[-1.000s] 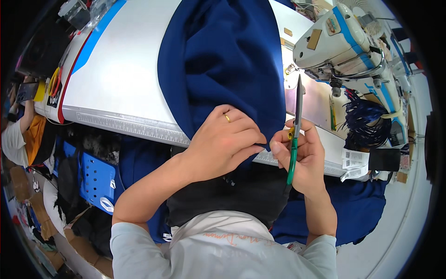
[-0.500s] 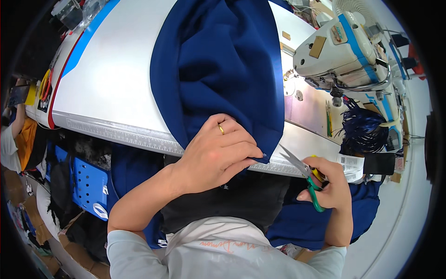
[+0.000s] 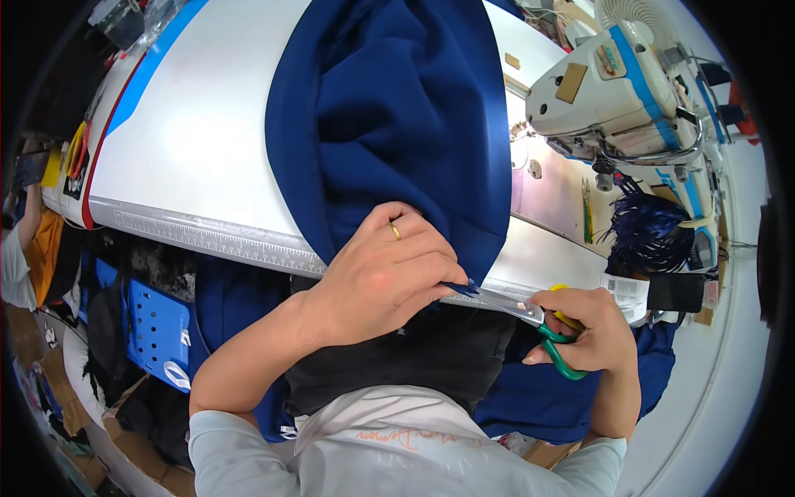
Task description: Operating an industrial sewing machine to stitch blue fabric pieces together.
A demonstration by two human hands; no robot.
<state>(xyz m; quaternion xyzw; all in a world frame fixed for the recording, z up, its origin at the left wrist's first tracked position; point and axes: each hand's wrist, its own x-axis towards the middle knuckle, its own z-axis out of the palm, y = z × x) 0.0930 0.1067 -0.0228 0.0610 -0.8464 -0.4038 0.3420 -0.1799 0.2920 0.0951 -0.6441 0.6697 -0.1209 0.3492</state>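
Note:
Navy blue fabric (image 3: pixel 397 124) lies in folds over the white table, its lower corner hanging at the front edge. My left hand (image 3: pixel 397 269), a ring on one finger, pinches that corner between thumb and fingers. In my right hand (image 3: pixel 592 331) is a pair of scissors (image 3: pixel 565 348) with green and yellow handles. Their blades point left and reach the small tip of fabric sticking out past my left fingertips. Whether the blades are closed fully on the cloth I cannot tell.
A white sewing machine (image 3: pixel 609 91) stands at the right, with a bundle of navy strips (image 3: pixel 650 224) near it. Along the table's front edge runs a ruler strip (image 3: pixel 207 238). A blue plastic crate (image 3: pixel 157 331) is below left. Another person's arm (image 3: pixel 31 219) shows at far left.
The scissors have come left to the fabric corner, and their blades, spread before, are now nearly together. My left hand has stayed in place, and the pinched corner's tip has turned slightly.

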